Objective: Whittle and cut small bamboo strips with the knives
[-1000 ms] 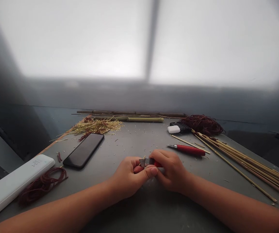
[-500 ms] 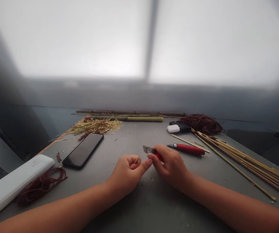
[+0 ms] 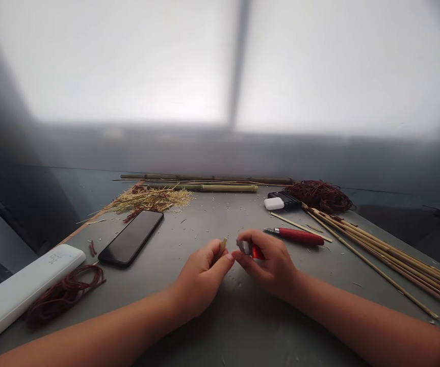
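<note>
My left hand (image 3: 201, 279) is closed around a small piece of bamboo (image 3: 223, 244), whose pale tip sticks up past the thumb and forefinger. Most of that piece is hidden in the palm. Just to the right, my right hand (image 3: 275, 265) is wrapped round a red-handled utility knife (image 3: 257, 252); its short metal blade end points left toward the bamboo. The two thumbs nearly meet over the grey table (image 3: 220, 311). Beyond my right hand lies a second knife (image 3: 300, 236) with a red handle, its blade to the left.
Left are a black phone (image 3: 132, 238), a white power bank (image 3: 24, 293) and coiled brown cord (image 3: 69, 290). Behind lie shavings (image 3: 154, 198) and bamboo poles (image 3: 227, 188). Right are bamboo sticks (image 3: 380, 250), a white case (image 3: 274, 204) and a brown cord heap (image 3: 319, 194).
The bamboo piece has turned in my left hand and its tip now stands more upright. My right hand has drawn the knife blade slightly right and down.
</note>
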The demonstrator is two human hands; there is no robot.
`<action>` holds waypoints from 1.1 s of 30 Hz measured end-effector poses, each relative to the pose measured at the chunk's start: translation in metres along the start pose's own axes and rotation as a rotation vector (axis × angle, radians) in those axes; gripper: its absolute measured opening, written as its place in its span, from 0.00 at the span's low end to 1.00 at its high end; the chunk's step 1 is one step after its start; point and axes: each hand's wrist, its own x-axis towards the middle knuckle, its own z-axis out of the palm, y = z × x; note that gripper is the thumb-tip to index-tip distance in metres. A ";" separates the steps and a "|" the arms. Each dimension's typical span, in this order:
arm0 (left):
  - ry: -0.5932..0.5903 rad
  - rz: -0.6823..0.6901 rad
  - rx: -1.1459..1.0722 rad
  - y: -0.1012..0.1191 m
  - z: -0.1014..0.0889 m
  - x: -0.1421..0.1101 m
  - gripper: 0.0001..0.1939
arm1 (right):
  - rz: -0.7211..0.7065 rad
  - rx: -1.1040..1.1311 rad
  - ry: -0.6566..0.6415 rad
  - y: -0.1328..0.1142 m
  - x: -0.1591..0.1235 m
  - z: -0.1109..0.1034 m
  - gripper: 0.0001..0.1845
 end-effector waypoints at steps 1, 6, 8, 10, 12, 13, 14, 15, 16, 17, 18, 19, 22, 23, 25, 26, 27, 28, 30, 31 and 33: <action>-0.015 0.012 0.045 -0.001 0.001 -0.001 0.20 | -0.008 0.021 -0.006 0.000 0.000 0.000 0.08; -0.114 0.074 0.070 0.002 0.000 -0.004 0.18 | -0.094 0.111 0.009 0.003 -0.003 0.003 0.06; -0.133 0.075 0.043 0.003 -0.002 -0.004 0.19 | -0.108 0.142 0.009 0.003 -0.004 0.003 0.07; -0.132 0.062 0.014 0.004 -0.004 -0.003 0.22 | -0.106 0.166 -0.003 0.003 -0.004 0.003 0.07; -0.120 0.039 -0.030 0.003 -0.005 -0.002 0.24 | -0.105 0.184 -0.027 0.002 -0.004 0.002 0.07; -0.113 0.025 -0.059 0.002 -0.005 -0.001 0.23 | -0.102 0.186 -0.036 0.002 -0.004 0.001 0.07; -0.109 0.009 -0.089 0.001 -0.005 0.000 0.22 | -0.096 0.183 -0.041 0.002 -0.004 0.000 0.07; -0.109 -0.007 -0.116 0.000 -0.004 0.000 0.20 | -0.084 0.176 -0.043 0.002 -0.003 0.000 0.07; -0.111 -0.018 -0.134 -0.001 -0.004 0.001 0.19 | -0.072 0.169 -0.042 0.002 -0.003 0.000 0.08; -0.114 -0.025 -0.144 -0.001 -0.003 0.001 0.19 | -0.060 0.162 -0.038 0.002 -0.003 0.000 0.08; -0.117 -0.029 -0.145 -0.002 -0.003 0.001 0.19 | -0.055 0.159 -0.032 0.002 -0.003 -0.001 0.08; -0.124 -0.026 -0.140 -0.002 -0.003 0.000 0.19 | -0.056 0.163 -0.030 0.002 -0.003 0.000 0.09; -0.153 -0.004 -0.114 -0.001 -0.002 0.000 0.20 | -0.082 0.189 -0.030 0.003 -0.003 0.000 0.09; -0.163 0.008 -0.104 -0.001 -0.002 0.000 0.20 | -0.088 0.198 -0.030 0.003 -0.003 0.000 0.09; -0.179 0.033 -0.080 0.000 -0.003 0.000 0.20 | -0.097 0.206 -0.039 0.003 -0.003 0.001 0.09; -0.182 0.041 -0.068 0.001 -0.003 0.001 0.19 | -0.096 0.199 -0.040 0.003 -0.003 0.001 0.08; -0.181 0.046 -0.056 0.001 -0.003 0.001 0.19 | -0.087 0.180 -0.034 0.003 -0.003 0.001 0.08; -0.176 0.045 -0.051 0.001 -0.003 0.001 0.19 | -0.074 0.151 -0.021 0.003 -0.003 0.001 0.08; -0.153 0.032 -0.049 0.000 -0.004 0.002 0.19 | -0.033 0.083 0.017 0.002 -0.003 0.000 0.07; -0.139 0.024 -0.055 -0.001 -0.004 0.002 0.19 | -0.013 0.057 0.030 0.002 -0.003 0.000 0.07; -0.113 0.007 -0.085 -0.002 -0.004 0.002 0.18 | 0.013 0.047 0.015 0.002 -0.002 -0.002 0.10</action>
